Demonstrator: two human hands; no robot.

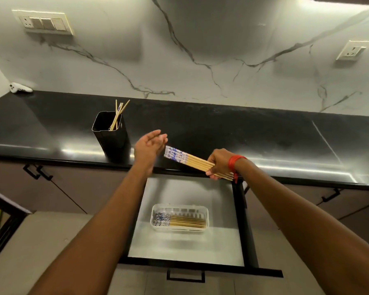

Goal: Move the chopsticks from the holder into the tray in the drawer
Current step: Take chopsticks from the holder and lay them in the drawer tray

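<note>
Head view: the right hand [218, 163] is curled round the plain wooden ends of a bundle of chopsticks [185, 159]. It holds them flat and side by side over the tabletop [243, 133] edge, above the back of the open drawer [185, 190]. The left hand [150, 145] is spread with straight fingers and holds nothing. Its palm faces the bundle's blue-patterned ends from just beside them; whether it touches them I cannot tell. It looks placed to tap those ends level. A few leftover chopsticks [118, 112] lean in the black holder [110, 137] on the tabletop. A stored set [181, 221] lies lengthwise in the clear tray [179, 231] on the drawer floor. The sticks are likely light, stiff and smooth, so a loose bundle could fan out or slip. A firm pinch across all of them, nearer the middle, should keep them together on the way down into the tray
</note>
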